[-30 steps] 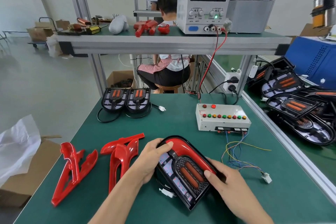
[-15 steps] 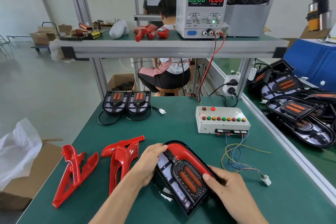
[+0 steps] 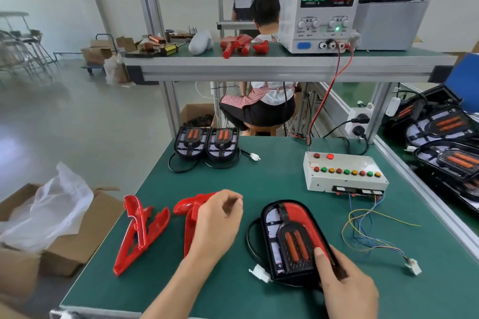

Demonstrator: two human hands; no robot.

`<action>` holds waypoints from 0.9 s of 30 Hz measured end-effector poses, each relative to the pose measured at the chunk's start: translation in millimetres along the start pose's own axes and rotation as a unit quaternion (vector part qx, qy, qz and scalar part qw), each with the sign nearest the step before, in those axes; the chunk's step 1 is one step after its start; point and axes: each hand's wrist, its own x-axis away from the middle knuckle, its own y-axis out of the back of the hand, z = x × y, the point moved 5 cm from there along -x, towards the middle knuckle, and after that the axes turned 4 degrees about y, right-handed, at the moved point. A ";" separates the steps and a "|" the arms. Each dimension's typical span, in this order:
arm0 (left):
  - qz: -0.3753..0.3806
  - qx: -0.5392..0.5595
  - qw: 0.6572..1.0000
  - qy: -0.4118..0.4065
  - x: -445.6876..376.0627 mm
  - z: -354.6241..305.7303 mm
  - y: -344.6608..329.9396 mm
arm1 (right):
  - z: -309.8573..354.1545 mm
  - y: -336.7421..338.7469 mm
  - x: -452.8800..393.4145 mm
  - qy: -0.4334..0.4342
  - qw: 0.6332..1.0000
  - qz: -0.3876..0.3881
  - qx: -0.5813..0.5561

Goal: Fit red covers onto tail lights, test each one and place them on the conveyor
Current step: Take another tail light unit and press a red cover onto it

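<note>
A black tail light with a red cover along its right side lies flat on the green table, its white plug at its lower left. My right hand grips its near right corner, thumb on the face. My left hand hovers with loosely curled fingers over a red cover, holding nothing. Another pair of red covers lies further left. Two bare tail lights sit at the table's far side.
A white test box with coloured buttons sits at the right, its loose wires ending in a white connector. Finished tail lights lie on the conveyor at right. A power supply stands on the upper shelf. A cardboard box stands at the left.
My left hand has let go of the tail light and moved left over the red covers. The tail light now lies flat, turned more upright, with only my right hand on it.
</note>
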 end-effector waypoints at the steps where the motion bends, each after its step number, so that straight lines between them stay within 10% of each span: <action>1: -0.023 -0.034 0.999 -0.018 0.7 1.8 13.4 | 5.7 -0.2 4.3 0.021 1.000 -0.008 0.009; 10: -0.029 -0.369 0.929 0.006 -58.8 39.3 83.9 | 15.2 -1.5 10.3 0.100 0.994 -0.013 0.044; 20: 0.227 -0.422 0.874 0.075 -113.6 62.3 51.2 | 26.8 2.0 19.0 0.107 0.994 -0.034 0.012; 27: 0.222 -0.433 0.873 0.043 -122.0 68.6 49.8 | 29.0 1.0 17.0 0.103 0.994 -0.004 0.019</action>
